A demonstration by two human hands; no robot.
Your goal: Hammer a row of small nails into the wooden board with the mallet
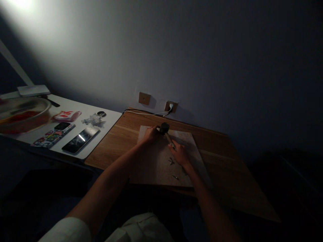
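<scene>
The big smooth grey wall goes up behind everything, bright at the top left and dark on the right. In front of it is a wide brown wooden surface, and on the left, right next to it, a white flat surface. A pale square wooden board lies flat on the brown surface. A round see-through bowl, a bit blurry, sits at the far left with something red showing in it. Over the board are the person's two bare hands. The right hand has its grip closed around the light wooden handle of a hammer with a dark block head, and the handle slants up to the left. The left hand is by the board's back edge, just beside the hammer's head; it is too dark there to tell if its grip is pinching anything. A shiny black flat phone lies on the white surface, next to a flat, bright, many-coloured case. Behind them are a small red and white packet and some crumpled clear plastic. Smallest of all are the thin shiny metal bits on the board, near the right hand.
</scene>
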